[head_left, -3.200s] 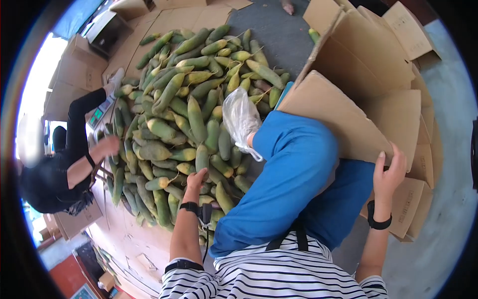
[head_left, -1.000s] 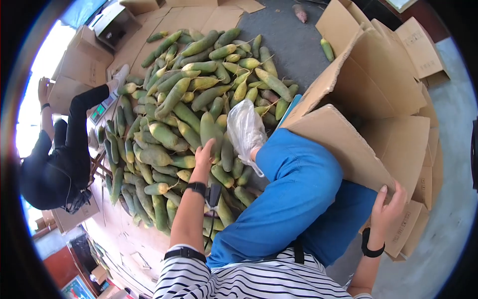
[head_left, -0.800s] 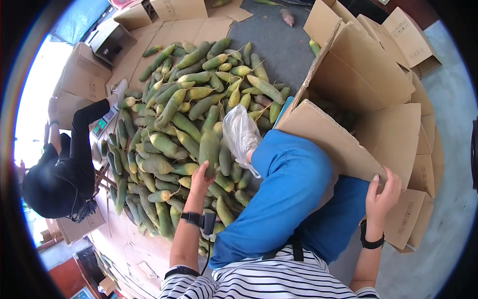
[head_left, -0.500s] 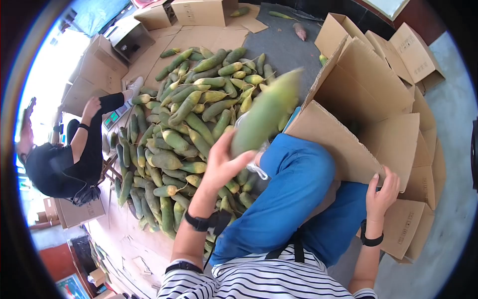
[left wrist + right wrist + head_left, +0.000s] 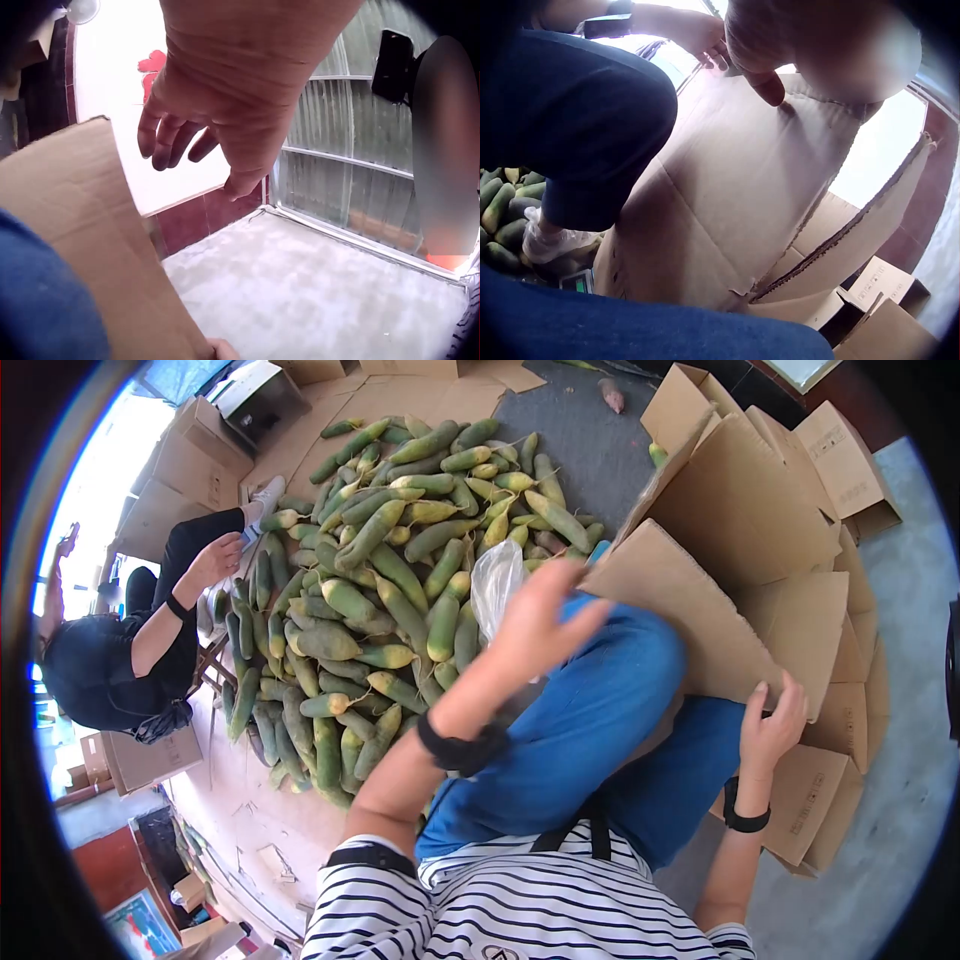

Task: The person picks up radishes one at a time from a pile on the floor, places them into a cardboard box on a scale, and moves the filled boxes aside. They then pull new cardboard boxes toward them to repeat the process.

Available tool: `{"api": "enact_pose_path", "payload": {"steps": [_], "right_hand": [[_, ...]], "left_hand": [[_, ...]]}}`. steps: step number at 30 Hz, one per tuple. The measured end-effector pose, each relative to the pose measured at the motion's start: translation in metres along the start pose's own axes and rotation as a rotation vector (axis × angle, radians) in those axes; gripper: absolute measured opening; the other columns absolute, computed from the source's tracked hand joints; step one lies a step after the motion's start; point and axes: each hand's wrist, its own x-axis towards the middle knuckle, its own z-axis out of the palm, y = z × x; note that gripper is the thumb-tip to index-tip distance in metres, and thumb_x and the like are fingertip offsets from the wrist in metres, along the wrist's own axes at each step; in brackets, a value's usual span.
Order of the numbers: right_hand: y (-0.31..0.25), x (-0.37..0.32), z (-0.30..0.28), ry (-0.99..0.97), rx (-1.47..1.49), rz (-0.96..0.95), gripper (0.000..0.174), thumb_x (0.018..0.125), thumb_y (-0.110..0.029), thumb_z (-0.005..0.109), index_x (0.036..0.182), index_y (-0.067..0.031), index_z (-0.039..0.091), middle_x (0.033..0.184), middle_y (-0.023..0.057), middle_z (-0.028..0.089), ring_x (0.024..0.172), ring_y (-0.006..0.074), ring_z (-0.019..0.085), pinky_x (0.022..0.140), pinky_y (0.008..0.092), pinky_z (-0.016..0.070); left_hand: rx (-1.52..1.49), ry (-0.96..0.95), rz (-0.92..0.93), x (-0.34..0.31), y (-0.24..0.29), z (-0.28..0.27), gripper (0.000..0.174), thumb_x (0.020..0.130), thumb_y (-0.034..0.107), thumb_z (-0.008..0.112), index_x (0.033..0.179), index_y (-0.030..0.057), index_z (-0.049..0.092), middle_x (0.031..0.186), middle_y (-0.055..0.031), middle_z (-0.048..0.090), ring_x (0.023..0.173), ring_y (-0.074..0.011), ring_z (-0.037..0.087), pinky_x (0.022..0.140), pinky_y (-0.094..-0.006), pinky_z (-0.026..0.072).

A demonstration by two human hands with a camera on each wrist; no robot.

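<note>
Over the blue-trousered knee, my left hand (image 5: 545, 622) is held with fingers loose and nothing in them, near the corner of the tall cardboard box (image 5: 700, 610). The left wrist view shows the same hand (image 5: 232, 97) empty, its fingers hanging in the air. My right hand (image 5: 773, 728) pinches the box flap's lower edge, thumb on the near face; in the right wrist view this hand (image 5: 780, 45) lies against the cardboard (image 5: 727, 172). Green radishes (image 5: 345, 600) lie heaped on the left. The raised flaps hide the box's inside.
A person in black (image 5: 95, 670) sits at the far left, one arm stretched towards the heap. A foot in a clear plastic bag (image 5: 495, 588) stands beside the radishes. More cardboard boxes (image 5: 845, 460) stand behind and right of the tall box.
My left hand has moved right, from the heap to the box corner; the large radish it held half a second ago is out of sight. My right hand keeps its hold on the flap.
</note>
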Motion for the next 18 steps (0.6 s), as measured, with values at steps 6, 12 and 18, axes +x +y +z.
{"api": "enact_pose_path", "payload": {"steps": [6, 12, 18], "right_hand": [[0.002, 0.0, 0.002, 0.0, -0.013, -0.003, 0.025, 0.084, -0.011, 0.06, 0.108, -0.0041, 0.059, 0.097, 0.0117, 0.062, 0.089, 0.0315, 0.057, 0.077, 0.0403, 0.045], [0.002, -0.003, 0.002, -0.026, -0.009, 0.015, 0.024, 0.085, -0.01, 0.058, 0.108, -0.0031, 0.06, 0.096, 0.0121, 0.062, 0.088, 0.0309, 0.058, 0.076, 0.0399, 0.0454], [-0.001, 0.0, 0.001, -0.034, 0.002, 0.032, 0.025, 0.085, -0.01, 0.058, 0.108, -0.0011, 0.059, 0.096, 0.0128, 0.061, 0.088, 0.031, 0.058, 0.076, 0.0396, 0.0454]], "left_hand": [[0.322, -0.253, -0.685, -0.148, -0.17, -0.07, 0.039, 0.079, 0.03, 0.067, 0.099, -0.0023, 0.059, 0.089, -0.0199, 0.063, 0.085, -0.0352, 0.062, 0.073, -0.0426, 0.0491], [0.65, -0.335, -0.818, -0.242, -0.22, -0.084, 0.037, 0.078, 0.03, 0.066, 0.098, 0.0005, 0.055, 0.092, -0.0212, 0.063, 0.087, -0.0385, 0.061, 0.076, -0.0469, 0.0497], [0.752, -0.4, -0.825, -0.246, -0.246, -0.065, 0.041, 0.074, 0.025, 0.069, 0.104, 0.0024, 0.052, 0.109, -0.0197, 0.058, 0.098, -0.0385, 0.059, 0.079, -0.0481, 0.0502]]}}
